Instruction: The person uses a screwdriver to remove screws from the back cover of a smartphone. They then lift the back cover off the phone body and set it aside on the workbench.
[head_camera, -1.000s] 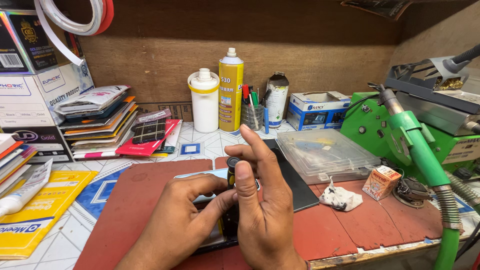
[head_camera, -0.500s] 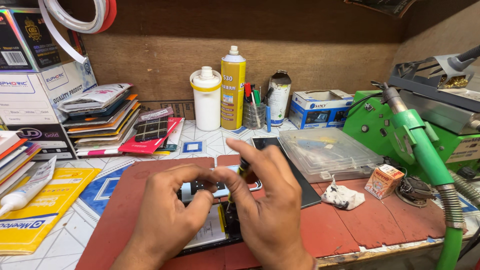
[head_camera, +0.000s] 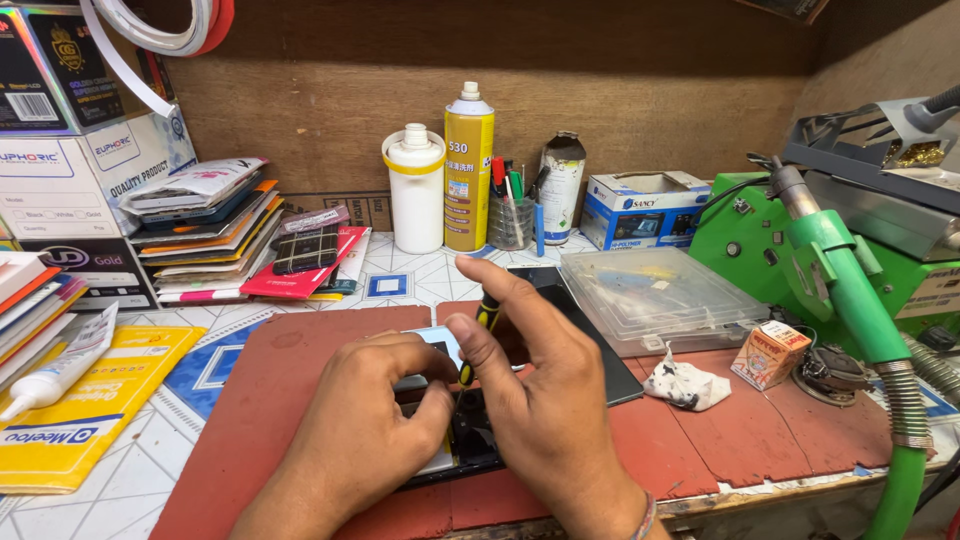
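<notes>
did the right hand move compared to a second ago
Yes. The right hand has dropped lower, away from the yellow spray can at the back, and now holds a small screwdriver down over the phone on the red mat.

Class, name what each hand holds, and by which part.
Right hand holds a screwdriver by its yellow-and-black handle. Left hand steadies the phone at its edge.
</notes>
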